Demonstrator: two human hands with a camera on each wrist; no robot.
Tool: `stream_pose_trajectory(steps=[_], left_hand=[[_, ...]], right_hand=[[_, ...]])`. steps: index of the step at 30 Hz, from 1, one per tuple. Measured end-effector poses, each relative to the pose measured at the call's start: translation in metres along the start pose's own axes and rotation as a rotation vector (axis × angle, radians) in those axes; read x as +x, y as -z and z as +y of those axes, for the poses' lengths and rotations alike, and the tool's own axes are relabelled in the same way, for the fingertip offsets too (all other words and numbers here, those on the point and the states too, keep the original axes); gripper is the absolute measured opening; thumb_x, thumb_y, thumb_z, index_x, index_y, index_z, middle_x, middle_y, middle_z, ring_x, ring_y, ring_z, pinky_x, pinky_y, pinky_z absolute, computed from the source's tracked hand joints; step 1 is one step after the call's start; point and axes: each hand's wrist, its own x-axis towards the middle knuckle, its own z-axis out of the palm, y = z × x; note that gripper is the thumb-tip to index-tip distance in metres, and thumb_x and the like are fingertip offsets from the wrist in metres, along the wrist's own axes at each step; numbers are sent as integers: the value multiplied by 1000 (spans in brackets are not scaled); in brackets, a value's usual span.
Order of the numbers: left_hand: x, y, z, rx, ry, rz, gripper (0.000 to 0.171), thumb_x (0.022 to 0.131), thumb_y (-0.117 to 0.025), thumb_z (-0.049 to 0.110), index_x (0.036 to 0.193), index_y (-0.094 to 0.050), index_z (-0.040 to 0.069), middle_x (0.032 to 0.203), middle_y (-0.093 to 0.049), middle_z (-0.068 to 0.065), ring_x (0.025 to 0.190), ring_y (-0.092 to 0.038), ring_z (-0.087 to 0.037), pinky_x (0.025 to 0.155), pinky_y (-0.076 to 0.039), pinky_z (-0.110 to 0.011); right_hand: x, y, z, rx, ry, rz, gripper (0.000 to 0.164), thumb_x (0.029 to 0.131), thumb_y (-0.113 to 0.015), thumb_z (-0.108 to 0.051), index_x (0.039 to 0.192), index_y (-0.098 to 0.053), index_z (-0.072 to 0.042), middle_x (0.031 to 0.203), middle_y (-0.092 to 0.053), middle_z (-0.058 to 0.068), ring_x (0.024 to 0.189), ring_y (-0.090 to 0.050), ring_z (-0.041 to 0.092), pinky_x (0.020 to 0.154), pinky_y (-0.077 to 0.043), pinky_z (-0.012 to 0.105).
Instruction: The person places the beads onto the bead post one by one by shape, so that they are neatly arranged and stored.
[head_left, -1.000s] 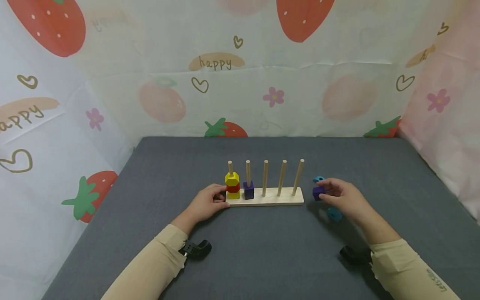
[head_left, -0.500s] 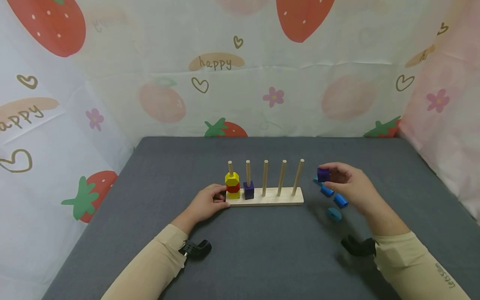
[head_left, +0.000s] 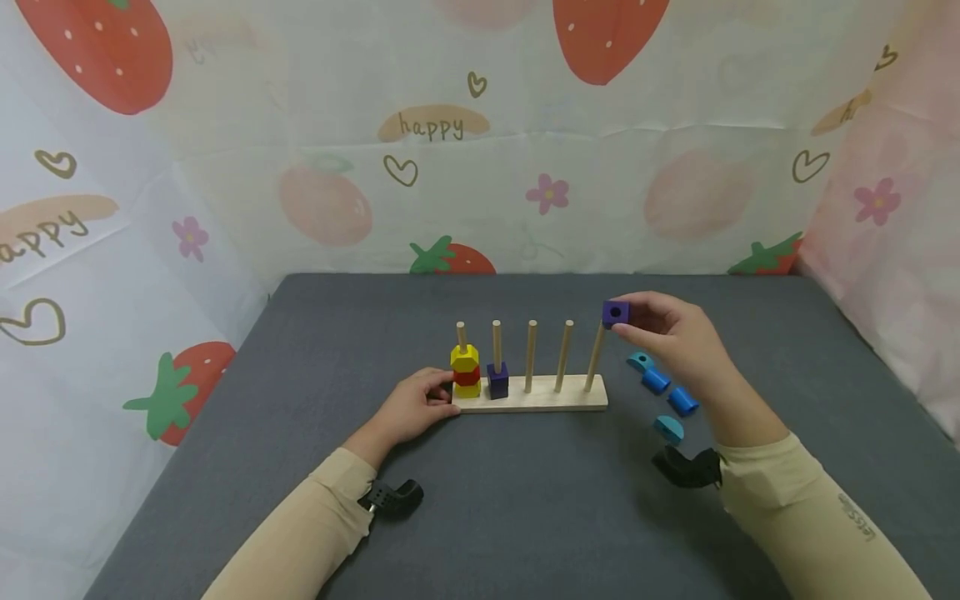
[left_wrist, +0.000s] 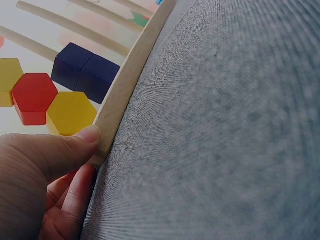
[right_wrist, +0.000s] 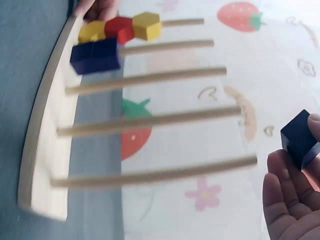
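My left hand [head_left: 412, 407] grips the left end of the wooden peg board [head_left: 532, 402]. In the left wrist view its thumb [left_wrist: 75, 147] presses on the board's end, with fingers curled below. The first peg carries a yellow hexagonal bead [head_left: 464, 358], a red one [right_wrist: 119, 29] and another yellow one [left_wrist: 71, 114]. Two purple cubes [right_wrist: 95, 56] sit on the second peg; the other three pegs are bare. My right hand [head_left: 675, 337] pinches a purple cube bead [head_left: 616, 312], its hole visible, raised at the top of the rightmost peg [head_left: 596, 358].
Right of the board lie two blue cylinder beads [head_left: 656, 381] and two light-blue half-round beads [head_left: 668, 429] on the grey cloth-covered table [head_left: 525, 508]. A printed curtain [head_left: 600, 208] hangs behind the table's far edge.
My right hand has lifted the purple cube from among the loose beads, then carried it up and left to the rightmost peg. The left hand and the board have stayed put.
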Motion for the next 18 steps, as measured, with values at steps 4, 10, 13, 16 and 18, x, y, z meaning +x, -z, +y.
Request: stream_pose_trajectory(steps=[4, 10, 13, 16, 18], left_hand=[[0, 0, 0, 4, 1, 1, 51, 79, -72, 21, 125, -55, 6, 109, -57, -1, 85, -54, -10, 77, -47, -29], [0, 0, -1, -2, 2, 4, 52, 79, -73, 21, 125, -55, 7, 109, -57, -1, 85, -54, -11, 76, -47, -29], [0, 0, 0, -4, -1, 6, 51, 79, -73, 20, 125, -56, 6, 109, -57, -2, 85, -54, -11, 77, -47, -29], [-1, 0, 1, -6, 4, 8, 51, 79, -73, 20, 125, -56, 6, 108, -57, -1, 85, -54, -10, 77, -47, -29], [-1, 0, 1, -8, 7, 10, 51, 78, -73, 20, 125, -56, 6, 108, -57, -1, 85, -54, -10, 77, -47, -28]], right_hand=[[8, -13, -7, 17, 74, -25, 32, 88, -62, -22, 115, -58, -5, 103, -59, 8, 86, -59, 15, 72, -48, 20], [21, -35, -17, 115, 128, -79, 30, 85, -65, -11, 112, -55, -3, 103, -57, 10, 88, -59, 15, 75, -48, 24], [26, -47, -22, 124, 122, -104, 29, 84, -65, -10, 111, -55, -4, 103, -57, 10, 88, -58, 18, 74, -49, 25], [29, -58, -26, 122, 114, -125, 28, 85, -65, -10, 110, -56, -6, 102, -58, 9, 89, -58, 19, 76, -49, 27], [31, -66, -29, 123, 106, -131, 28, 85, -65, -12, 110, -56, -8, 102, -58, 8, 90, -57, 19, 77, -49, 30]])
